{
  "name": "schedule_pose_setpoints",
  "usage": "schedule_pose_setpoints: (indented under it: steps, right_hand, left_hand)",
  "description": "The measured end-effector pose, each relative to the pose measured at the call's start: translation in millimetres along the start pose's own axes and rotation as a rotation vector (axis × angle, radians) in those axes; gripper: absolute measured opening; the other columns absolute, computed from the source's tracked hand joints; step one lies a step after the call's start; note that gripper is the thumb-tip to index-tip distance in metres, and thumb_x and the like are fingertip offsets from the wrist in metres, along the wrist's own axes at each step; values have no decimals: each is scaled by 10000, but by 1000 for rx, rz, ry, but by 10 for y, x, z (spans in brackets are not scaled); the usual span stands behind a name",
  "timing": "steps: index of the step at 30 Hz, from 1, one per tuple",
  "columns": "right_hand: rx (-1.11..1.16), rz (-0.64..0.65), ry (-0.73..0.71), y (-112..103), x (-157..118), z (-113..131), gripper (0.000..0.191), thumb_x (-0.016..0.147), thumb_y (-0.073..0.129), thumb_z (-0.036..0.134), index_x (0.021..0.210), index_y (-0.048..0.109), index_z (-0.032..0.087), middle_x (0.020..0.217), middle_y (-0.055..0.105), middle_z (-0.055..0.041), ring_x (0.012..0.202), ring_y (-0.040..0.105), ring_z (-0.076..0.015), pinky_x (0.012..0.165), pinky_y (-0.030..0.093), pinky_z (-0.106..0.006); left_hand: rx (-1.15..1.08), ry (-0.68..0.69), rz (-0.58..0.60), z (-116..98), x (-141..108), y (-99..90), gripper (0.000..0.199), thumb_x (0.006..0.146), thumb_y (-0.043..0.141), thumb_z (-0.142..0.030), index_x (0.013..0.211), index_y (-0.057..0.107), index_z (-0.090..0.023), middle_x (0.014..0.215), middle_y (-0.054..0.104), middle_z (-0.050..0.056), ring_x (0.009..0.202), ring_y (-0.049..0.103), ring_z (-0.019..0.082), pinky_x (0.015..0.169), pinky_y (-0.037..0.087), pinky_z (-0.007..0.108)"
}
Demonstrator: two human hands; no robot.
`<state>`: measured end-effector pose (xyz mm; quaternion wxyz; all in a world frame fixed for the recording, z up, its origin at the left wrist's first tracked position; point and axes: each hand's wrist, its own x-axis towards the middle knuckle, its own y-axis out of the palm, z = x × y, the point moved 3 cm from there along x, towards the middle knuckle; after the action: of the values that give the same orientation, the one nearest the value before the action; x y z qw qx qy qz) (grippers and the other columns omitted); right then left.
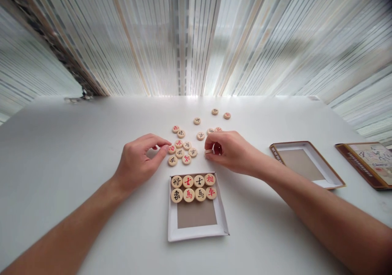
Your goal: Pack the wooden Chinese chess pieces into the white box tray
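Observation:
My left hand (141, 158) has thumb and forefinger closed at the left edge of a red-marked round piece (172, 149), which lies on the table at the side of a cluster of pieces (179, 153). Between the thumb and forefinger of my right hand (228, 150) is a round wooden piece (208, 151), seen edge-on to the right of that cluster. Nearer to me lies an open white box tray (196, 233). Its far part holds two rows of pieces with red and black characters, and its grey bottom shows in the near part.
Loose pieces (200, 136) are scattered beyond my hands on the white table (76, 152). At the right, past my right forearm, lie another open tray (332, 179) and a printed box lid (364, 168). A striped curtain (196, 38) hangs behind.

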<state>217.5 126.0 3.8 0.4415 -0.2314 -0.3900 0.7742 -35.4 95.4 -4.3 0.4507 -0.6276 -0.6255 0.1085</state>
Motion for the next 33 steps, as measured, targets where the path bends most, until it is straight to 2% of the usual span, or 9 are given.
schedule_pose_setpoints:
  steps: [3,6,9,11,13,17,21,30,33]
  right_hand:
    - [71,-52,-2,-15,-8,-4,108,898,702,109,965,757,173,828,713,-31,737,632,-172,709,486,-317]
    - [445,-74,47,2,-27,-8,213,901,788,292,1073,805,169,919,764,-65,794,685,-197,740,545,-346]
    - [920,-29,179,51,-65,35,320,738,960,341,968,815,172,941,796,-67,870,749,-222,852,604,-384]
    - [1104,1,245,82,-99,100,356,648,1026,293,905,806,182,913,794,-40,899,774,-221,936,613,-396]
    - [1212,46,285,115,-132,177,373,620,1049,270,893,808,186,901,790,-28,906,780,-211,960,619,-389]
    - [1306,105,298,177,-188,312,346,650,1051,296,876,817,179,878,784,-21,866,758,-169,896,625,-313]
    - [1331,121,314,225,-238,380,358,615,1063,279,872,833,185,842,782,-16,797,733,-147,786,605,-258]
    - [1271,99,325,298,-263,353,371,633,1052,393,862,830,204,875,813,-52,815,759,-204,814,629,-346]
    - [1258,100,334,304,-263,346,356,644,1047,407,835,828,201,874,815,-58,823,768,-210,807,637,-342]
  left_hand:
    - [-44,-17,0,-47,-16,-1,186,979,666,-282,913,816,-194,925,828,54,848,756,215,789,586,332]
    - [-161,-81,9,-111,-53,6,166,965,697,-308,922,817,-202,930,838,54,859,763,221,818,606,342]
    - [-342,-181,29,-187,-111,32,155,951,728,-319,978,829,-203,975,854,62,910,788,232,831,640,338]
    - [-454,-246,51,-234,-149,62,153,924,761,-322,992,831,-204,984,861,70,916,806,245,841,667,355]
    - [-524,-255,72,-282,-173,87,152,912,780,-314,999,827,-200,983,862,77,904,811,248,845,680,369]
    - [-639,-269,152,-351,-192,122,129,915,790,-300,989,826,-200,968,860,83,876,809,246,800,685,365]
    - [-778,-307,198,-414,-204,131,104,916,807,-272,983,835,-198,963,866,77,868,820,241,817,696,361]
    - [-807,-362,154,-448,-234,135,107,912,821,-313,923,854,-212,929,878,63,853,843,257,806,723,366]
    - [-811,-366,155,-441,-240,132,107,912,819,-309,935,865,-215,940,881,61,837,844,252,786,726,355]
